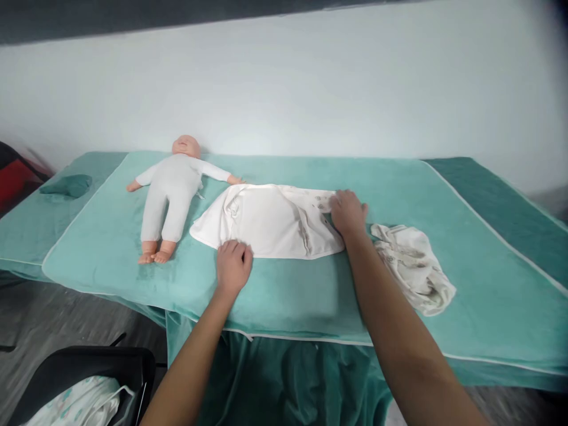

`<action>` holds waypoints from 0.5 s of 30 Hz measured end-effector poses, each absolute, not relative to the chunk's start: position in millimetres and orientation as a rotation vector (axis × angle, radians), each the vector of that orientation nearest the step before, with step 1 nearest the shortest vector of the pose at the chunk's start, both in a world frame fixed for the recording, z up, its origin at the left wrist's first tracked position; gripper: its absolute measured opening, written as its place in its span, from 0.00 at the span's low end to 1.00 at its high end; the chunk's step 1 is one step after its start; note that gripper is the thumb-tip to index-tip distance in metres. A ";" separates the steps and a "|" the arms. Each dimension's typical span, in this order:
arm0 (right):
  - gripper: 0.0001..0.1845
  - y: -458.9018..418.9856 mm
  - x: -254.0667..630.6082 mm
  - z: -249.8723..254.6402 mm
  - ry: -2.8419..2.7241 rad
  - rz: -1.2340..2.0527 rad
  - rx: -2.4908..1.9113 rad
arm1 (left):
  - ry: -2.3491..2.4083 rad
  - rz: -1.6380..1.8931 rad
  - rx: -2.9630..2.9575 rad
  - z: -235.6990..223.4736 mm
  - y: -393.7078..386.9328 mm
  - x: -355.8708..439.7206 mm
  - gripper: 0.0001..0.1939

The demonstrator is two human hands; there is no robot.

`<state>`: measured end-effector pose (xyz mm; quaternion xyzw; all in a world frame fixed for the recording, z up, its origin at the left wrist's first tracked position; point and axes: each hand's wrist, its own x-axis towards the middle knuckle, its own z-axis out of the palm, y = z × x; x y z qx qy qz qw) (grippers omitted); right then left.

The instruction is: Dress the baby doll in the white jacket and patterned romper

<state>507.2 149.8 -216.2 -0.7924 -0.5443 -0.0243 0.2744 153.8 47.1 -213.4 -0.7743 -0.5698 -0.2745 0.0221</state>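
A white cloth (275,222) with a dark printed pattern toward its right end lies spread on the green-covered bed, its left end tapering. My left hand (234,265) is closed at its near left edge, fingers curled over the fabric. At the far right end, my right hand (348,212) is closed on the cloth, with its fingertips largely hidden. Left of the cloth, a baby doll (171,189) in a white suit lies on its back with arms spread; one of its hands is close to the cloth's far edge.
A crumpled white patterned cloth (415,269) lies right of my right forearm. A small green cushion-like item (66,186) rests at the far left. In front of the bed stands a black chair (100,358) holding patterned fabric (84,402). A pale wall (284,89) rises behind.
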 end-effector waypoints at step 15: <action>0.26 202.8 268.9 -205.4 -2.348 0.149 -1.591 | -1.779 -0.893 -2.384 -217.5 44.7 155.2 0.16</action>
